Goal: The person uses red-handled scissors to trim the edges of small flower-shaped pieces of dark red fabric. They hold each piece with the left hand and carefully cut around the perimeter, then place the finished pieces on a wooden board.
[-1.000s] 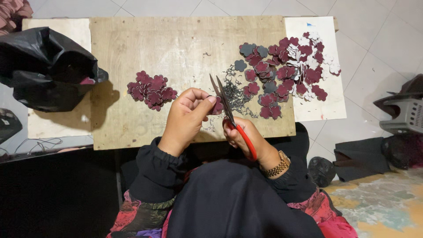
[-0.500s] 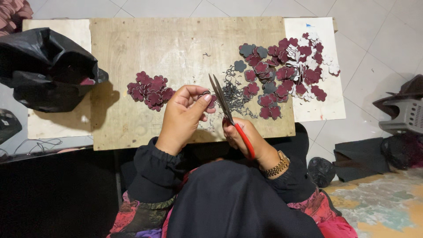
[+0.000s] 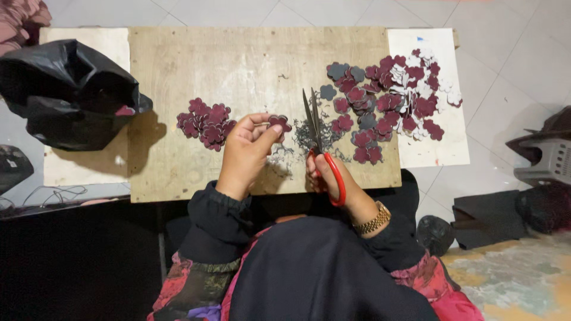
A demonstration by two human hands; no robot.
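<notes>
Near the board's front edge (image 3: 178,193), left hand (image 3: 247,151) pinches flower cutout (image 3: 278,122).

We sit in a home craft workshop. Around the low plywood board (image 3: 238,65) on tiled floor (image 3: 511,65), cut maroon flower shapes (image 3: 386,101) lie heaped.

Left hand (image 3: 247,148) pinching maroon flower cutout (image 3: 278,122); right hand (image 3: 327,178) gripping red-handled scissors (image 3: 318,139), blades toward 12 o'clock, above desk (image 3: 238,65).

The scissors (image 3: 315,128) have dark, dull metal blades and glossy red plastic handles. The maroon flower cutout (image 3: 278,122) looks matt, felt-like. The table (image 3: 250,65) is rough, pale plywood. The black bag (image 3: 65,89) is shiny plastic.
</notes>
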